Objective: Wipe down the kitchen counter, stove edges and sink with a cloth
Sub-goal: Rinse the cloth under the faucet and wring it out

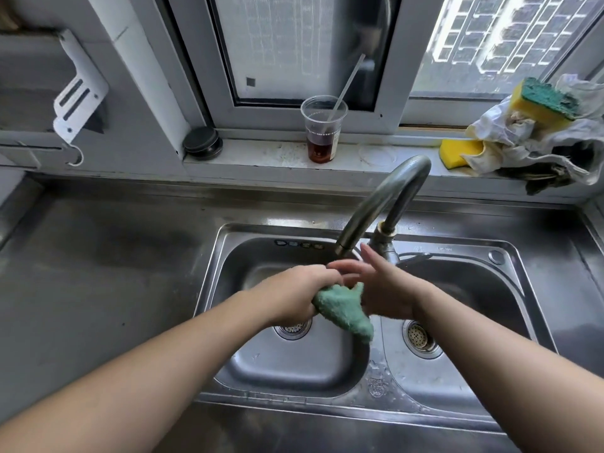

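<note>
Here the green cloth (343,308) sits bunched between both hands over the sink (294,364), just under the tap (376,204). The left hand (294,295) is clenched around its upper end; the right hand (385,289) presses against it, fingers loosely spread. Its fluffy tail hangs below the hands.

Cup (323,129) on sill (277,155) — behind sink (327,397)

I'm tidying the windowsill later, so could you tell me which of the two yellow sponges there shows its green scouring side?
The upper sponge, perched atop the crumpled rags, shows its green pad; the lower sponge shows only yellow.
</note>
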